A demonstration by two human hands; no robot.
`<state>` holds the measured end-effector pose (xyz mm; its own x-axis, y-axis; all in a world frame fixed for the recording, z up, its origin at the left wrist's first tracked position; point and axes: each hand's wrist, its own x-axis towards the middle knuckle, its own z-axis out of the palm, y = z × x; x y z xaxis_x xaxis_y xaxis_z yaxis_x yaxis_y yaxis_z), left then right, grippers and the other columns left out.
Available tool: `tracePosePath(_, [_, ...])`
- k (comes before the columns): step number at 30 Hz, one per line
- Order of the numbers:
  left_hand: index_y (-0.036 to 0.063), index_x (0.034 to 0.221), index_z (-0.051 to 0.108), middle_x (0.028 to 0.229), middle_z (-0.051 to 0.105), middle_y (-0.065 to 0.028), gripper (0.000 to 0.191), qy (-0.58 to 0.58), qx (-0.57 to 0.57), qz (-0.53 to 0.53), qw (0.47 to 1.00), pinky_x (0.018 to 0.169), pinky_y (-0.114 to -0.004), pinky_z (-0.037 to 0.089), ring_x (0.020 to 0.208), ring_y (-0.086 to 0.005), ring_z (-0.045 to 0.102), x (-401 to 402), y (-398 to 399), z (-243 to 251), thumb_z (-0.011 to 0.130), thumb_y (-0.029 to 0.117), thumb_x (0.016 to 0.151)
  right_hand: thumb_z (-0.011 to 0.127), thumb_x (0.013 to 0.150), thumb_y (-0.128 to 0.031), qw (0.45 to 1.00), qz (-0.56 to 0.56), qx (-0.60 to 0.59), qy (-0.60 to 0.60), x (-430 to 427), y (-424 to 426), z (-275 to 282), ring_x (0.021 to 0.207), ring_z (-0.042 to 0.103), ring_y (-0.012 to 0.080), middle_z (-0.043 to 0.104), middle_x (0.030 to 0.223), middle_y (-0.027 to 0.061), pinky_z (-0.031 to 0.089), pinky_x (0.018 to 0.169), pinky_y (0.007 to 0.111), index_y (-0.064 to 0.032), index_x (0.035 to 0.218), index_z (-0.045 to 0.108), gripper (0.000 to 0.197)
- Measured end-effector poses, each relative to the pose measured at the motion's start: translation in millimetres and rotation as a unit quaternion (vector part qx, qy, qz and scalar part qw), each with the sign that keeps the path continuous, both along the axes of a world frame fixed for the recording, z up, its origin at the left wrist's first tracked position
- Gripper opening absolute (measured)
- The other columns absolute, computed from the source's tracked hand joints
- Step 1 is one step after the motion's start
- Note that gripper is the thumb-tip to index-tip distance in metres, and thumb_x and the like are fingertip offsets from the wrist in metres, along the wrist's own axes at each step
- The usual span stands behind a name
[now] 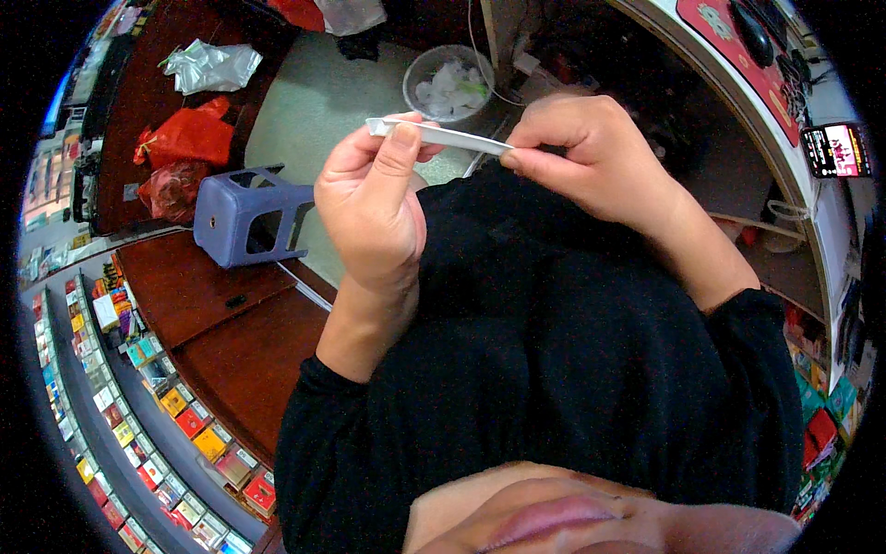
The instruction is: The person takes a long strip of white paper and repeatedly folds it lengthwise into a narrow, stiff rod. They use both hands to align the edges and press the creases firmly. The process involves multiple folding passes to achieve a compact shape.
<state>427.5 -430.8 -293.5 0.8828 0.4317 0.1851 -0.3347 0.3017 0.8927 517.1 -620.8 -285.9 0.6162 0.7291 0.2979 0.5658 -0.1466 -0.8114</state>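
A narrow folded strip of white material, perhaps paper, [464, 138] stretches between my two hands, above the front of my black top. My left hand [377, 194] pinches it near its wider, folded end, with the thumb on the near side. At the tapered other end, my right hand [581, 156] grips the tip between thumb and index finger. Beyond the strip, on the floor, stands a clear round bin [448, 83] with crumpled whitish plastic and something green inside.
A blue plastic stool [239, 218] lies on its side at the left, near red plastic bags [197, 135] and a clear bag [214, 67]. Shelves of small boxes [187, 422] line the lower left. A counter edge [744, 90] curves along the right, with a phone [836, 151] beside it.
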Motion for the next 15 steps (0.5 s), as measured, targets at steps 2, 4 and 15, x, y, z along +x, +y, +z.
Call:
tracePosePath(2, [-0.0100, 0.102, 0.064, 0.093, 0.069, -0.0134, 0.018, 0.000, -0.001, 0.012, 1.000, 0.077, -0.028, 0.053, 0.080, -0.0170, 0.065, 0.2, -0.6, -0.7, 0.064, 0.006, 0.093, 0.068, 0.084, -0.022, 1.000, 0.003, -0.002, 0.001, 0.0, 0.2, 0.1, 0.062, 0.063, 0.0280, 0.064, 0.070, 0.0143, 0.048, 0.057, 0.035, -0.0024, 0.081, 0.069, 0.020])
tracePosePath(4, [-0.0098, 0.102, 0.064, 0.094, 0.069, -0.0125, 0.018, 0.000, -0.007, 0.012, 1.000, 0.077, -0.027, 0.053, 0.080, -0.0163, 0.065, 0.7, -1.7, -1.6, 0.064, 0.006, 0.093, 0.069, 0.084, -0.022, 1.000, 0.005, -0.013, 0.010, -0.1, 0.2, 0.5, 0.062, 0.063, 0.0283, 0.064, 0.070, 0.0145, 0.048, 0.057, 0.035, -0.0021, 0.081, 0.069, 0.020])
tracePosePath(15, [-0.0060, 0.099, 0.068, 0.094, 0.070, -0.0093, 0.014, 0.077, 0.054, -0.104, 0.990, 0.080, -0.024, 0.051, 0.084, -0.0123, 0.064, 2.4, -20.4, -12.2, 0.069, 0.005, 0.090, 0.068, 0.085, -0.022, 0.999, -0.009, -0.001, 0.040, -1.5, 0.1, -2.5, 0.059, 0.062, 0.0220, 0.064, 0.068, 0.0149, 0.048, 0.057, 0.034, -0.0007, 0.083, 0.069, 0.021])
